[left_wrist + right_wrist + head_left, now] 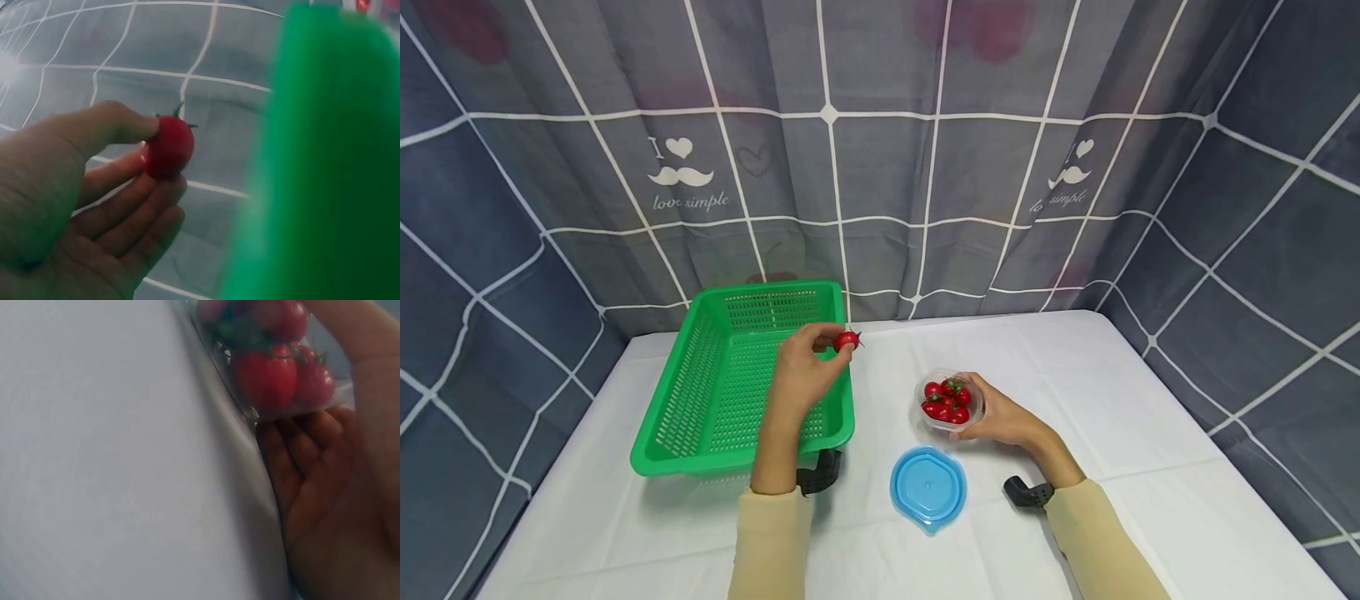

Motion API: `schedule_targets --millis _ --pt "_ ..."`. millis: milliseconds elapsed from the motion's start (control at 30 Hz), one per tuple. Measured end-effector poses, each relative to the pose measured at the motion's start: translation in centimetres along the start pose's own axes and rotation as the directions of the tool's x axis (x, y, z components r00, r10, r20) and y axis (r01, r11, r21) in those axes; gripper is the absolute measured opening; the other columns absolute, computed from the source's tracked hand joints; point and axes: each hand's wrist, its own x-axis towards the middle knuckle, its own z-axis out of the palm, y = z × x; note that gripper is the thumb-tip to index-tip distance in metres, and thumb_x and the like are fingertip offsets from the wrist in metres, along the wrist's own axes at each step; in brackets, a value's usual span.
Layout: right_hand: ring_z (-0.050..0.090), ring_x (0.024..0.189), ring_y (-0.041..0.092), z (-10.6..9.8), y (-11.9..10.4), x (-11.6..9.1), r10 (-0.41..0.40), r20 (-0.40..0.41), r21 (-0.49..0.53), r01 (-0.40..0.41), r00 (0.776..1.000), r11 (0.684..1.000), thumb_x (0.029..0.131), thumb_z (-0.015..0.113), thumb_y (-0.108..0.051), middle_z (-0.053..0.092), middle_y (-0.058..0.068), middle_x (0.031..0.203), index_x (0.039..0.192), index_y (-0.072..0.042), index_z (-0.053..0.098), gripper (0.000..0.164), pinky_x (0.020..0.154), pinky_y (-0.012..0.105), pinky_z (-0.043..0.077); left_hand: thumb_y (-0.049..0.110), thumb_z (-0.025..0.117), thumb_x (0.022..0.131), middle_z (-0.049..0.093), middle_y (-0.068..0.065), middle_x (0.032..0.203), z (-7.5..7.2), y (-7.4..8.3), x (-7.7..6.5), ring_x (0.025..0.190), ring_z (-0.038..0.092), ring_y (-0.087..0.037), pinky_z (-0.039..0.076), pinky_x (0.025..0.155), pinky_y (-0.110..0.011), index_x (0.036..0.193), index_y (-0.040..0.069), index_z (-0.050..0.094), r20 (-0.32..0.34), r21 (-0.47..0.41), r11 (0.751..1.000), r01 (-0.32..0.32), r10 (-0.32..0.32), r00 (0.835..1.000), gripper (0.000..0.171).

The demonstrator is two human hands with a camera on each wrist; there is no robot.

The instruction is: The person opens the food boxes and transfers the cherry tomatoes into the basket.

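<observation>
Between thumb and fingertips, my left hand (805, 367) pinches one cherry tomato (847, 341) with a green stem, over the right rim of the green basket (741, 461). The left wrist view shows the same tomato (169, 148) held clear of the basket's blurred green wall (319, 162). My right hand (1003, 417) grips the side of a small clear plastic container (977, 410) on the table, thumb at the front and fingers behind. Several red cherry tomatoes (946, 402) with green stems fill it. In the right wrist view, tomatoes (265, 380) show through its wall.
A blue lid (928, 487) lies on the white cloth in front of the container. White cloth covers the table (1060, 367). Grey checked curtains (880, 183) hang behind it and along both sides.
</observation>
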Motion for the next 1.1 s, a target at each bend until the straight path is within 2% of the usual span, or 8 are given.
schedule_targets --millis 367,700,1100 --pt "0.035 0.15 0.036 0.0 0.0 -0.1 0.0 0.002 0.011 0.0 1.0 1.0 0.07 0.095 -0.027 0.045 0.013 0.156 0.15 -0.012 0.04 0.098 0.121 0.064 0.026 0.015 0.077 0.092 0.073 -0.016 0.113 -2.3 -0.4 -0.3 0.106 0.068 -0.034 0.055 0.095 -0.049 0.12 0.002 0.072 -0.013 -0.004 1.0 0.016 -0.016 1.0 0.031" --pt "0.033 0.151 0.037 0.0 0.1 -0.1 0.009 -0.001 0.006 -0.009 1.0 1.0 0.07 0.095 -0.029 0.044 0.014 0.157 0.15 -0.013 0.04 0.099 0.121 0.065 0.025 0.016 0.075 0.095 0.073 -0.017 0.116 -3.3 -1.2 -0.4 0.106 0.069 -0.033 0.056 0.095 -0.048 0.123 0.002 0.071 -0.024 0.026 0.999 0.047 -0.046 0.999 0.032" --pt "0.033 0.151 0.037 0.0 -0.2 -0.2 0.021 -0.003 0.006 -0.021 1.0 1.0 0.07 0.094 -0.029 0.043 0.015 0.158 0.151 -0.012 0.04 0.1 0.121 0.065 0.024 0.02 0.072 0.097 0.072 -0.019 0.119 -5.9 -2.6 -1.1 0.109 0.068 -0.036 0.055 0.096 -0.048 0.125 0.003 0.071 -0.089 0.044 0.993 0.109 -0.105 0.99 0.033"
